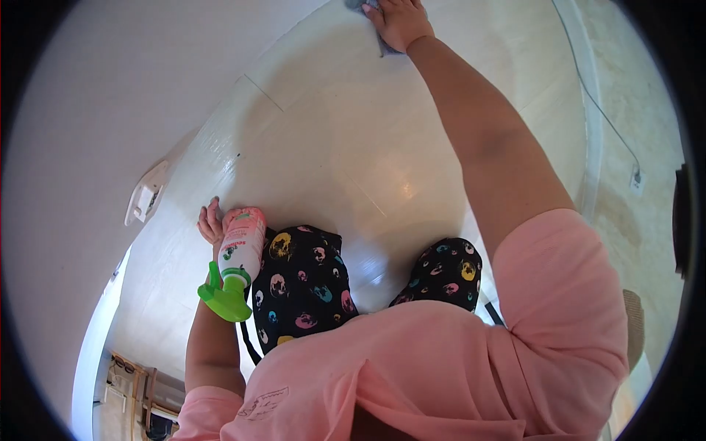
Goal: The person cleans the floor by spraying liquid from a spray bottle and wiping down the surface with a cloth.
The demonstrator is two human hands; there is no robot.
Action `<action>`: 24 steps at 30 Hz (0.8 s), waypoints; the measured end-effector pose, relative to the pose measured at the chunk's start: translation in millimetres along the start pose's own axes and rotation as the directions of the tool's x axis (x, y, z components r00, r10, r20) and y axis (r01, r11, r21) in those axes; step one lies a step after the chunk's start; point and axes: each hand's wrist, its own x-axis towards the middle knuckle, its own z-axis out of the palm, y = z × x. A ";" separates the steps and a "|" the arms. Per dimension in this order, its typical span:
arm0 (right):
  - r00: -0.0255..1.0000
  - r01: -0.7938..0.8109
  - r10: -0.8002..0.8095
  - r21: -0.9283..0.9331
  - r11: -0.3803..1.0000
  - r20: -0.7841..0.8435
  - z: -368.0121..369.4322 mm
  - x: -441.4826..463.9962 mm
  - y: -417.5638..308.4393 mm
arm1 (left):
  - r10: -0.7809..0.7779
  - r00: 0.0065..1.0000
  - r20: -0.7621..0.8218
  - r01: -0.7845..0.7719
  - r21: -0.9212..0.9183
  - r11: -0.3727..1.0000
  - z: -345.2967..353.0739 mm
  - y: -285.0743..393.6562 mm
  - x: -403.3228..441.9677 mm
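Note:
At the far end of my outstretched arm, my right hand (403, 26) presses a grey cloth (390, 48) down on the pale floor (309, 125). Part of the cloth and some fingertips are cut off by the top edge of the view. My left hand (210, 222) is low on the left, fingers apart, near the floor. Right beside it is a white and pink spray bottle (243, 242) with a green trigger head (229, 294). The bottle overlaps my left wrist and forearm and hides part of the hand; no finger shows wrapped around it.
My knees, in black patterned trousers (301, 283), are on the floor. A white wall (95, 110) with a white fitting (147, 192) runs along the left. At the right, a cable (603, 110) leads to a socket (637, 178). Wooden furniture (136, 389) stands at the lower left.

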 end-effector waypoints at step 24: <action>0.854 -0.411 0.457 0.217 0.885 -0.248 51.2 -216.6 136.3 | 0.381 0.914 -0.142 -0.353 -0.741 0.571 -18.9 177.2 194.1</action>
